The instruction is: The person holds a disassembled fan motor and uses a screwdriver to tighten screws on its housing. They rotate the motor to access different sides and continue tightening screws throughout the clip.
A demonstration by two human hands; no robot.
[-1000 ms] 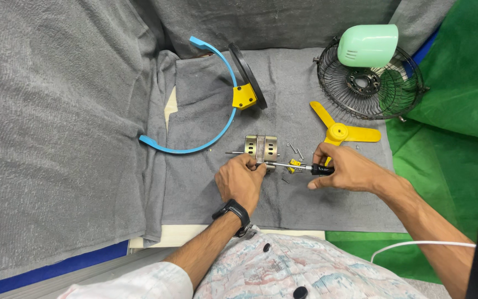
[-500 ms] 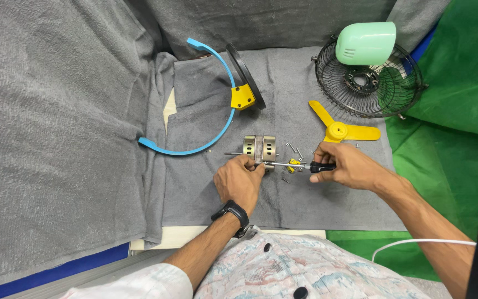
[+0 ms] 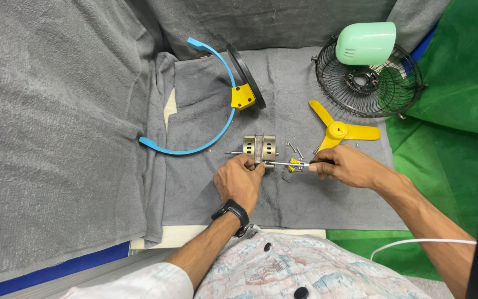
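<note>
A small metal fan motor (image 3: 259, 147) with a thin shaft lies on a grey towel (image 3: 206, 182). My left hand (image 3: 239, 178) rests against the motor's near side and steadies it. My right hand (image 3: 343, 165) grips a screwdriver (image 3: 290, 164) whose metal shank points left, with the tip at the motor beside my left fingers. A few loose screws (image 3: 293, 149) and a small yellow part (image 3: 294, 164) lie between my hands. A yellow three-blade fan propeller (image 3: 339, 130) lies just beyond my right hand.
A black wire fan guard (image 3: 367, 83) with a mint-green housing (image 3: 365, 42) sits at the back right. A blue curved stand arm (image 3: 218, 113) with a yellow block (image 3: 243, 97) and black disc lies at the back left. Green cloth (image 3: 460, 66) covers the right side; a white cable (image 3: 421, 242) runs near my right arm.
None of the parts has shifted. Both hands stay at the motor, the right hand with the screwdriver barely moved.
</note>
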